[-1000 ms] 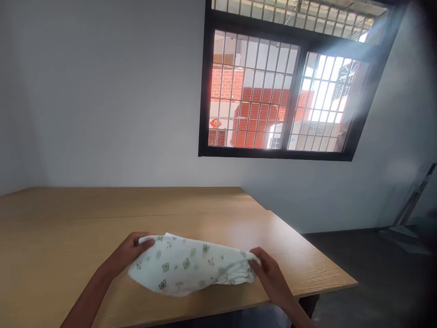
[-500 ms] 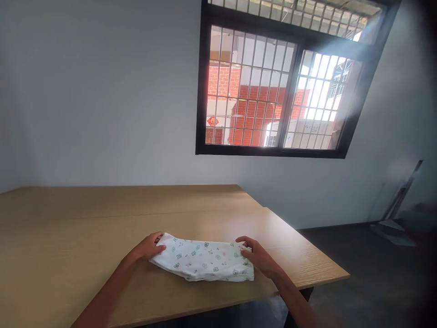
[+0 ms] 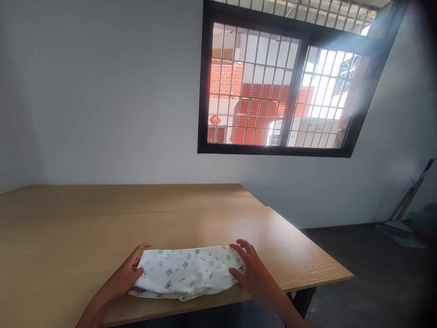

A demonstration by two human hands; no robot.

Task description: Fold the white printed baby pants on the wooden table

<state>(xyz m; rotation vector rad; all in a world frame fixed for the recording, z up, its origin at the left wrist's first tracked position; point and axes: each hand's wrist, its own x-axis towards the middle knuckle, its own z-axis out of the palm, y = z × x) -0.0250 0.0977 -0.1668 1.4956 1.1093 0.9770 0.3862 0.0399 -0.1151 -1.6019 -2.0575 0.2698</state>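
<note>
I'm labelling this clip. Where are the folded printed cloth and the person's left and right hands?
Folded printed cloth [image 3: 186, 271]: head view, middle of its top.
Left hand [image 3: 128, 273]: head view, back of the hand.
Right hand [image 3: 251, 269]: head view, back of the hand.

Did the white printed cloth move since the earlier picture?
Yes, the white printed cloth moved toward the person, farther from the far edge of the wooden table, and a little left.

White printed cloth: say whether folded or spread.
Folded: the cloth lies as a narrow doubled band on the table, between the left hand and right hand.
</note>
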